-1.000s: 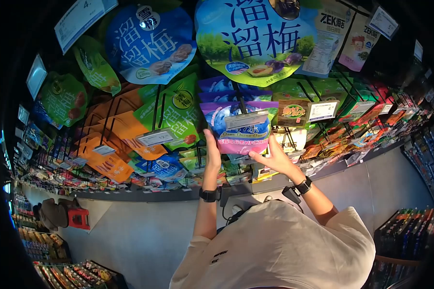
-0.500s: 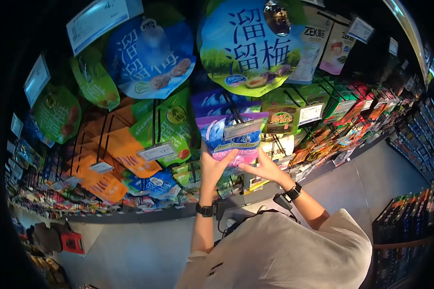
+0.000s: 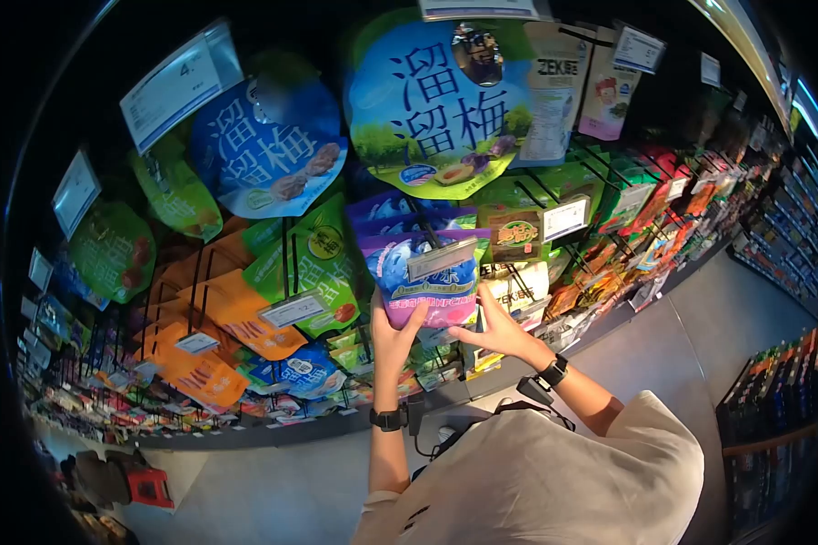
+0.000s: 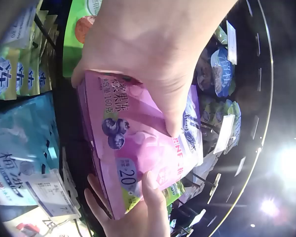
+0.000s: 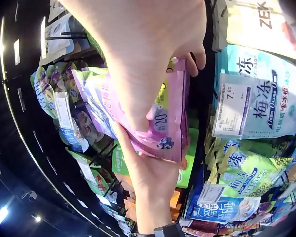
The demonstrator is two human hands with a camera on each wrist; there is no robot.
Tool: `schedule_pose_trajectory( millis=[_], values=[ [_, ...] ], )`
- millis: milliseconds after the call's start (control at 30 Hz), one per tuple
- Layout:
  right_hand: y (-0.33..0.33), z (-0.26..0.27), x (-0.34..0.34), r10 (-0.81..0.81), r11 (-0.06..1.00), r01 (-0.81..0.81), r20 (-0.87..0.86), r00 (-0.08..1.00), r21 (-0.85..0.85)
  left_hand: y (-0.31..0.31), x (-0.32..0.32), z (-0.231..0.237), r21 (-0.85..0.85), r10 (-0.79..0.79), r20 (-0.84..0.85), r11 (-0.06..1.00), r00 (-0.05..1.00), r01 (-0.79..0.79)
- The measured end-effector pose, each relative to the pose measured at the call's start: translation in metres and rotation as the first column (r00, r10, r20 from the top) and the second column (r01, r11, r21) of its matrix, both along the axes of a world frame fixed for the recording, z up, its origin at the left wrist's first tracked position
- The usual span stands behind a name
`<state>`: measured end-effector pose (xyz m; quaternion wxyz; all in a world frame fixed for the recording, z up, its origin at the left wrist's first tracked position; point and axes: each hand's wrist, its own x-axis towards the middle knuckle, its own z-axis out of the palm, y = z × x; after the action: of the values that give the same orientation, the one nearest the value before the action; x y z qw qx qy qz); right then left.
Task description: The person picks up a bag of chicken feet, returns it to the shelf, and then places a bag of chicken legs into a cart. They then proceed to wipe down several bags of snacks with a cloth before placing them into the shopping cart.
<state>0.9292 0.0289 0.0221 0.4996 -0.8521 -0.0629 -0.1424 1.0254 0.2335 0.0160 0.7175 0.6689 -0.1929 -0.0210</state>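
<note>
A purple, pink and blue blueberry jelly bag [image 3: 432, 295] hangs at the front of its peg, behind a price tag [image 3: 442, 261]. My left hand [image 3: 394, 338] grips its lower left side. The left thumb [image 4: 172, 116] lies across the pink front in the left wrist view, with the fingers behind the bag. My right hand [image 3: 504, 329] holds the opposite lower side, thumb in front; in the left wrist view its fingers reach round behind the edge. More purple bags [image 3: 400, 211] hang behind this one.
Large blue-green plum bags [image 3: 445, 109] hang above. Orange bags [image 3: 191, 363] and a green bag [image 3: 323, 263] are at the left, brown-green packets [image 3: 515, 232] at the right. Black pegs with price tags [image 3: 565, 219] stick out. A red stool [image 3: 150, 488] stands on the floor.
The left hand has moved from the bag's side edge to its lower left, its thumb now across the front. The right hand stays at the lower right. The head view has tilted and shifted.
</note>
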Motion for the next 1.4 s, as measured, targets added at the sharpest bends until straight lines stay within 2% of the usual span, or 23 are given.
schedule_pose_trajectory(
  millis=[100,133,233,300,367,433,500,567,633,700,733,833,900,967,1000,1067,1100,1133,1167,1233,1300,1367,1400],
  values=[
    [-0.011,-0.009,-0.001,0.038,0.998,-0.040,-0.039,0.999,-0.038,0.003,-0.005,0.000,0.000,0.102,0.089,0.995,0.991,-0.102],
    [-0.013,-0.009,-0.006,-0.008,0.998,0.003,-0.084,0.996,-0.056,0.004,-0.005,-0.004,-0.005,0.108,0.066,0.994,0.992,-0.108],
    [-0.021,-0.003,-0.013,0.013,0.999,-0.010,-0.080,0.997,0.035,0.007,-0.020,0.008,0.111,0.211,0.133,0.968,0.968,-0.226],
    [-0.031,-0.011,-0.014,0.046,0.999,-0.046,0.004,0.999,-0.013,0.005,-0.019,-0.016,0.094,0.230,0.221,0.962,0.948,-0.256],
    [-0.044,-0.017,-0.016,0.083,0.996,-0.081,0.051,0.995,-0.046,0.007,-0.033,-0.016,0.089,0.277,0.206,0.950,0.938,-0.300],
    [-0.055,-0.017,-0.018,0.133,0.991,-0.133,0.001,0.991,-0.027,0.007,-0.046,-0.027,0.071,0.358,0.159,0.925,0.920,-0.372],
    [-0.062,-0.013,-0.025,0.187,0.982,-0.186,-0.015,0.982,0.016,0.010,-0.058,-0.043,-0.031,0.369,0.138,0.929,0.919,-0.369],
    [-0.076,-0.014,-0.029,0.271,0.957,-0.267,-0.022,0.962,0.111,0.022,-0.092,-0.021,0.113,0.415,0.132,0.896,0.900,-0.429],
    [-0.092,-0.025,-0.030,0.344,0.926,-0.334,-0.033,0.938,0.178,0.028,-0.131,-0.003,0.233,0.537,0.033,0.816,0.843,-0.529],
    [-0.106,-0.032,-0.032,0.441,0.873,-0.405,-0.084,0.894,0.272,0.041,-0.156,-0.039,0.198,0.567,-0.070,0.814,0.821,-0.545],
    [-0.112,-0.038,-0.031,0.488,0.849,-0.457,-0.062,0.871,0.264,0.041,-0.178,-0.034,0.141,0.624,-0.081,0.779,0.777,-0.611],
    [-0.121,-0.043,-0.034,0.591,0.796,-0.547,-0.144,0.793,0.258,0.044,-0.238,-0.046,0.211,0.854,-0.051,0.515,0.517,-0.831],
    [-0.121,-0.052,-0.032,0.639,0.764,-0.591,-0.186,0.746,0.259,0.045,-0.286,-0.047,0.272,0.923,-0.068,0.383,0.380,-0.883],
    [-0.115,-0.061,-0.034,0.679,0.733,-0.627,-0.227,0.698,0.264,0.054,-0.332,-0.067,0.246,0.977,-0.054,0.215,0.208,-0.945],
    [-0.106,-0.059,-0.036,0.685,0.728,-0.623,-0.275,0.674,0.287,0.057,-0.358,-0.061,0.320,0.989,-0.062,0.147,0.134,-0.936],
    [-0.090,-0.064,-0.040,0.756,0.654,-0.721,-0.219,0.616,0.228,0.062,-0.405,-0.050,0.453,0.998,-0.067,0.019,-0.013,-0.891],
    [-0.082,-0.063,-0.042,0.788,0.613,-0.768,-0.199,0.582,0.183,0.067,-0.425,-0.057,0.390,0.993,0.059,-0.119,-0.104,-0.913],
    [-0.071,-0.057,-0.050,0.803,0.593,-0.779,-0.218,0.554,0.205,0.073,-0.445,-0.059,0.382,0.981,0.064,-0.192,-0.181,-0.904],
    [-0.067,-0.067,-0.049,0.819,0.562,-0.814,-0.233,0.524,0.146,0.077,-0.465,-0.062,0.375,0.964,0.065,-0.262,-0.257,-0.889],
    [-0.040,-0.042,-0.069,0.837,0.512,-0.856,-0.263,0.479,0.070,0.091,-0.501,-0.072,0.378,0.941,0.046,-0.328,-0.337,-0.866],
    [-0.015,-0.035,-0.088,0.857,0.479,-0.875,-0.259,0.447,0.075,0.105,-0.530,-0.090,0.373,0.933,-0.007,-0.331,-0.359,-0.867],
    [0.009,-0.057,-0.096,0.885,0.428,-0.897,-0.253,0.390,0.115,0.119,-0.558,-0.107,0.345,0.932,-0.035,-0.328,-0.362,-0.879],
    [0.025,-0.064,-0.105,0.872,0.444,-0.883,-0.301,0.387,0.150,0.121,-0.569,-0.100,0.355,0.927,-0.085,-0.313,-0.364,-0.881]
  ],
)
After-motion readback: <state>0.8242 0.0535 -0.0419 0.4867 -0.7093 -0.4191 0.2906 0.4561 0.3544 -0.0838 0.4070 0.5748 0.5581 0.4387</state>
